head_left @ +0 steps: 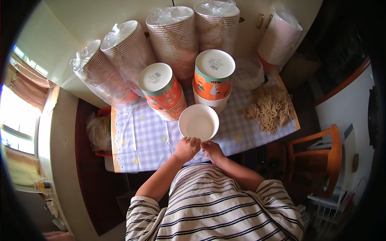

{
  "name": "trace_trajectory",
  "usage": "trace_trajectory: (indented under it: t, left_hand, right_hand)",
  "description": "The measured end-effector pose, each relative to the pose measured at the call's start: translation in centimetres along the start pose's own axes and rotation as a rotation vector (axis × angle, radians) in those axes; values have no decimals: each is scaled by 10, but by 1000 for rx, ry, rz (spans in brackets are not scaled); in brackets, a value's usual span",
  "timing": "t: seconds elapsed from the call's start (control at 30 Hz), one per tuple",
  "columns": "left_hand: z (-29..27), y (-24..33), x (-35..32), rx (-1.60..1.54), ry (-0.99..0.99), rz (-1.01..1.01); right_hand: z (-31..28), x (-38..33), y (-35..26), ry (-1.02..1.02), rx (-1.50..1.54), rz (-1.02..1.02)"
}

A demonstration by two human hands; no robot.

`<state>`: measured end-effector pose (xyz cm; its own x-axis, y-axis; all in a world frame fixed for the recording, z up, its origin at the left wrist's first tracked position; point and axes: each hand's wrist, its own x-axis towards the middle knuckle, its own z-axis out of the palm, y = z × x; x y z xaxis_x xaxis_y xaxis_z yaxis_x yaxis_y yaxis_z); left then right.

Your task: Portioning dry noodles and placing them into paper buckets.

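Note:
An open white paper bucket [199, 121] stands at the table's near edge, its mouth facing up. Both hands meet at its near side. My left hand [187, 148] is closed, knuckles up, against the rim. Just right of it, my right hand [214, 152] is closed too, its fingertips close to the left hand's. What the fingers pinch is too small to make out; a thin pale strand seems to hang below them. Behind the bucket stand two upside-down stacks of orange printed buckets, the left stack [164, 96] and the right stack [213, 86].
Several tall bucket stacks in clear plastic bags [171, 40] line the table's back. A tangled heap of tan string [270, 110] lies at the right on the blue checked tablecloth [134, 138]. An orange wooden chair [335, 160] stands to the right, a window [20, 120] at the left.

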<state>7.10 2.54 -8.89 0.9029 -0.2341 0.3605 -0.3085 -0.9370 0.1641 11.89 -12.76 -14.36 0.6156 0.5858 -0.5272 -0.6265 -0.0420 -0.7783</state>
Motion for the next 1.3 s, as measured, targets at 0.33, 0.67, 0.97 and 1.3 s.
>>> trace_trajectory:
  t: [0.33, 0.67, 0.97, 1.3]
  left_hand:
    - [-2, 4, -4, -117, 154, -73]
    - [9, 49, -66, -1202, -127, -880]
    - [-8, 53, -56, -1648, -406, -824]
    - [-42, 19, -102, -1404, -232, -1073]
  right_hand:
    - [-9, -8, -5, -37, 2, 27]
    - [-7, -34, -46, -382, 445, 227]
    - [-19, -35, -68, -300, 484, 102]
    - [-78, -46, -103, -127, 156, 191]
